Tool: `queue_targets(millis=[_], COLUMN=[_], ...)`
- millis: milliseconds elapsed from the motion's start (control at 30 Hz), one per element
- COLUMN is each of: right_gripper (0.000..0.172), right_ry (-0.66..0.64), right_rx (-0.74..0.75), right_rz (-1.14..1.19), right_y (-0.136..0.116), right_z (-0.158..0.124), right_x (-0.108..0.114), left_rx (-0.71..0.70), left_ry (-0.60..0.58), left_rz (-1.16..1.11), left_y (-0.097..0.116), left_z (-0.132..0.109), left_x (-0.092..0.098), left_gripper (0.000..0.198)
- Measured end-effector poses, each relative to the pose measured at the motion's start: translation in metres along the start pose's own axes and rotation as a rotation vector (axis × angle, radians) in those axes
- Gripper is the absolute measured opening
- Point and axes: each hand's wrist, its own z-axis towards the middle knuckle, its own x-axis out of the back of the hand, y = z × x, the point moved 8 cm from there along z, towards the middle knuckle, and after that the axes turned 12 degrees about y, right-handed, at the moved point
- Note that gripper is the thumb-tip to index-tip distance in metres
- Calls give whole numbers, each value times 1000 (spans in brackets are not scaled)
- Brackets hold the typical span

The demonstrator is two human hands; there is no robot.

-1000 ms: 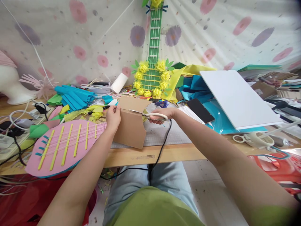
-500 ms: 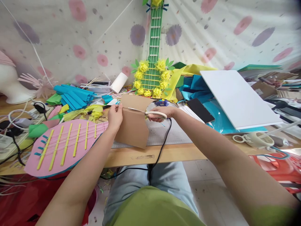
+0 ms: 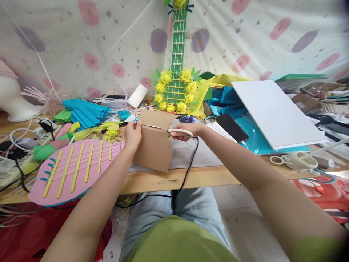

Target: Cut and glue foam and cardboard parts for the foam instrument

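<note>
A piece of brown cardboard is held tilted above the table's front part. My left hand pinches its left edge between thumb and fingers. In my right hand are scissors with cream-coloured handles, the fingers wrapped round the loops. The scissors' blades lie across the cardboard, pointing left toward my left thumb, along a cut line between the upper and lower parts. Part of the blades is hidden by the cardboard.
A pink paper guitar shape lies at the left. Behind the cardboard stands a green guitar trimmed with yellow flowers. A white board and black phone-like slab lie right. A black cable hangs over the table edge.
The scissors' blades look slightly different in angle along the cut. Both hands and the cardboard have barely moved.
</note>
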Motion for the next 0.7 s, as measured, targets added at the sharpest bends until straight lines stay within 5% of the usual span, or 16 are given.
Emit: queue_targets(millis=[300, 467, 633, 700], right_gripper=[46, 47, 43, 38], right_ry=[-34, -70, 332, 544], right_rx=[72, 155, 201, 233], right_rz=[-20, -96, 44, 135], right_y=[-4, -11, -23, -29], right_z=[2, -14, -14, -7], right_x=[-1, 12, 48, 57], left_rx=[50, 21, -43, -24], left_ry=[5, 131, 164, 35], left_rz=[-16, -68, -14, 46], left_y=[2, 17, 38, 45], left_z=[1, 23, 57, 64], left_x=[2, 26, 54, 49], left_gripper=[20, 19, 21, 22])
